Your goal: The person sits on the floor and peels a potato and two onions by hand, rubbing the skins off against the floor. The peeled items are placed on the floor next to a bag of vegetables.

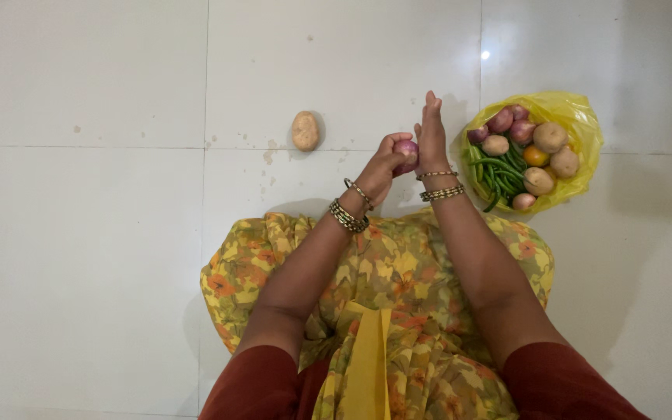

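Fabric: yellow floral cloth (398,311) covers the person's lap, nearest the camera, with dark red sleeves at the bottom edge.
Left hand: the left hand (383,165) reaches out beyond the lap, bangles at the wrist, its fingers (392,142) curled around a red onion (407,153) and holding it.
Right hand: the right hand (432,136) stands just right of the onion, palm flat and fingers straight, pointing away from the body; it touches the onion's side but does not wrap it.
Key relation: the onion sits between the two hands, gripped by the left and pressed by the right palm, so both are equally near. It looks roundish; its long axis cannot be told, as fingers hide most of it.
Floor: pale tiles (118,233) carry everything.
Potato: one loose potato (305,130) lies on the floor left of the onion, well apart.
Bag: a yellow plastic bag (585,124) lies open right of the onion, near the right hand, holding potatoes, red onions, green beans (499,175) and one small orange fruit or vegetable.
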